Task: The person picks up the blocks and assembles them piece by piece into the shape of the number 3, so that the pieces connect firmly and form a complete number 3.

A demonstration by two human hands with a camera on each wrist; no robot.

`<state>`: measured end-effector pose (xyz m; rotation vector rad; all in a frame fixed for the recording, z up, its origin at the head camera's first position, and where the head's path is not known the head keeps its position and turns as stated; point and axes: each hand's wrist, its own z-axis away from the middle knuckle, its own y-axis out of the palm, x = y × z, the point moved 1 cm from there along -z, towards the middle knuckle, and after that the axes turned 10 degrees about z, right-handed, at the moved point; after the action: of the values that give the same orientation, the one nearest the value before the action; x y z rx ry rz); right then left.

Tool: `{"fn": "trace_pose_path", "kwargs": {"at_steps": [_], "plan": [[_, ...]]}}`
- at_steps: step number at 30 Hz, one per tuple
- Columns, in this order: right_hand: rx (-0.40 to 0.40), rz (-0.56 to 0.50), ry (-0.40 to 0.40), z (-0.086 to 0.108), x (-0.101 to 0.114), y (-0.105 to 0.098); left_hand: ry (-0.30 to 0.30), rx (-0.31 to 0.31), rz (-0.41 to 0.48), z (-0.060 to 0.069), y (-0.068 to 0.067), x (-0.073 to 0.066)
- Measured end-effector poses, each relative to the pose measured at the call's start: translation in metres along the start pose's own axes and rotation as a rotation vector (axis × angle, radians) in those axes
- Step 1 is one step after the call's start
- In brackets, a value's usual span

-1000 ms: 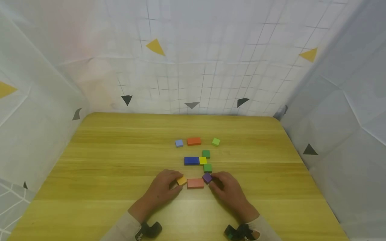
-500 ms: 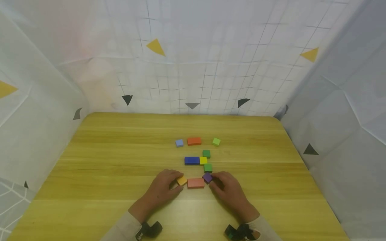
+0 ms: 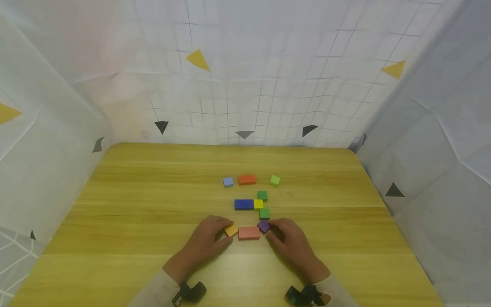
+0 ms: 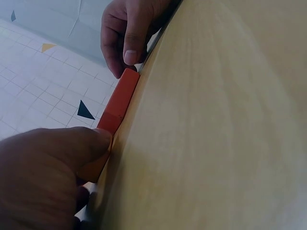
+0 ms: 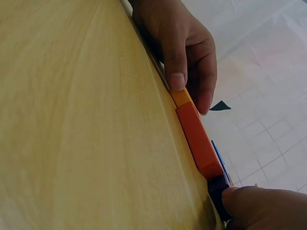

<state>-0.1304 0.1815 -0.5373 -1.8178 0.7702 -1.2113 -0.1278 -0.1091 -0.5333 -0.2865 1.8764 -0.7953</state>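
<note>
In the head view my left hand (image 3: 206, 241) pinches an orange-yellow block (image 3: 231, 230) between thumb and fingers. A purple block (image 3: 263, 226), turned at an angle, is gripped by my right hand (image 3: 292, 244). Between these two lies a salmon-red oblong block (image 3: 249, 233) on the table. The right wrist view shows the yellow block (image 5: 181, 97) at one end of the red block (image 5: 199, 141) and the dark purple block (image 5: 218, 194) at its other end. In the left wrist view my left thumb partly covers the orange block (image 4: 92, 168).
Beyond the hands, a blue oblong block (image 3: 244, 204) touches a yellow block (image 3: 258, 204), with green blocks (image 3: 262, 196) (image 3: 264, 214) above and below it. Farther back on the wooden table (image 3: 153, 183) are a light blue block (image 3: 228, 182), an orange-red block (image 3: 247, 180) and a lime block (image 3: 275, 181).
</note>
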Motion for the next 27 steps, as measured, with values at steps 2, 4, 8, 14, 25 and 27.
{"fn": "trace_pose_path", "kwargs": {"at_steps": [2,4,8,14,25,27], "plan": [[0.002,0.001,0.003,0.0,0.0,0.0,-0.006,0.004,0.005,0.0,0.0,0.0],[0.003,0.0,0.004,0.0,0.0,0.0,-0.017,0.01,0.011,0.0,-0.001,0.0],[0.007,0.001,0.007,0.001,0.0,0.0,-0.028,0.017,0.011,0.0,-0.001,-0.001],[0.005,-0.008,0.014,0.001,0.002,-0.002,-0.023,-0.001,0.008,0.001,0.001,0.003],[0.013,-0.005,0.02,0.0,0.003,-0.003,-0.087,-0.088,0.144,-0.008,-0.003,0.011],[0.009,-0.005,0.017,0.0,0.002,-0.002,-0.092,-0.098,0.15,-0.012,-0.004,0.013]]}}
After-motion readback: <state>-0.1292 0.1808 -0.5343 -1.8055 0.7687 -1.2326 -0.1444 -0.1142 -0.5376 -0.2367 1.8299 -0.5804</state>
